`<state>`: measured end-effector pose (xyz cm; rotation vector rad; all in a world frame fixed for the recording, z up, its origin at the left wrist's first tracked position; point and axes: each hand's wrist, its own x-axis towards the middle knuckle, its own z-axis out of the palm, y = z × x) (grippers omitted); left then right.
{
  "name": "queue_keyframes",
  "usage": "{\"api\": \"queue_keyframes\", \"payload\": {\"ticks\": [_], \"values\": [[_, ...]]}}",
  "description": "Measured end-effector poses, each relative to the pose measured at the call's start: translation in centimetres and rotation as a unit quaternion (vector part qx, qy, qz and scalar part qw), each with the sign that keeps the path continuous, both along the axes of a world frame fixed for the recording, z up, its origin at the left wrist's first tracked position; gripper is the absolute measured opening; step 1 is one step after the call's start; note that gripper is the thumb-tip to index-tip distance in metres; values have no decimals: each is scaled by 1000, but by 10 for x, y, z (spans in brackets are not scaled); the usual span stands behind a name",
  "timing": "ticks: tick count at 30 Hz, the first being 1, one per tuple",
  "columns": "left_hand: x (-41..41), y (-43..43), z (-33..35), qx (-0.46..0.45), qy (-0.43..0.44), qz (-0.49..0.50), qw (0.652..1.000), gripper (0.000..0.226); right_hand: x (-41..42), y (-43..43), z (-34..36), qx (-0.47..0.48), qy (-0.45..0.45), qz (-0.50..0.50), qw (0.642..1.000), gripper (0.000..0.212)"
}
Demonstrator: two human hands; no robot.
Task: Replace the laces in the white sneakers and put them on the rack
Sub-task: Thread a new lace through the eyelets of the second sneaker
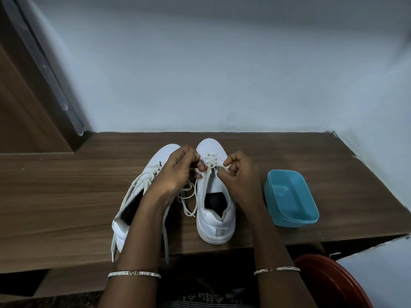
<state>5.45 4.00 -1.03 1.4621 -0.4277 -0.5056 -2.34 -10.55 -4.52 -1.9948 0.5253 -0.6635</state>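
Nearby, blue tub (291, 197) beside sneaker (211, 221); lace (207, 177) in pinch of left hand (175, 172), right hand (241, 176).

Home room corner, wood-grain shelf (66, 196), pale wall (222, 63) behind it, brown door frame (29, 96) at its left, white sneakers (213, 223) and blue plastic tub (289, 221) on it, red plastic object (329, 283) below its right end.

wood-grain table (66, 185), glossy plastic tub (291, 198)
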Motion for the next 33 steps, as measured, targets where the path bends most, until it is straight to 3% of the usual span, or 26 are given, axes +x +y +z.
{"api": "queue_keyframes", "payload": {"ticks": [7, 13, 17, 20, 22, 28, 31, 33], "values": [[1, -4, -2, -11, 44, 12, 999, 24, 1, 0, -3, -2, 4, -4, 1000, 19], [7, 3, 0, 6, 31, 13, 999, 33, -4, -5, 0, 37, 12, 13, 999, 16], [12, 15, -1, 132, -61, -5, 989, 31, -10, -12, 3, 89, 17, 66, 994, 17], [11, 10, -6, 255, -218, 18, 942, 11, -13, -13, 5, 100, 24, 89, 991, 17], [11, 7, -9, 286, -259, 25, 922, 12, -14, -13, 6, 94, 35, 99, 990, 17], [10, 4, -9, 321, -259, -19, 911, 21, -15, -10, 13, 119, 45, 109, 986, 2], [9, 7, -3, 268, -183, -18, 946, 26, -12, -6, 17, 115, 44, 78, 989, 5], [8, 10, 5, 159, -82, -17, 984, 21, -10, -3, 21, 110, 13, 54, 992, 9]]}}
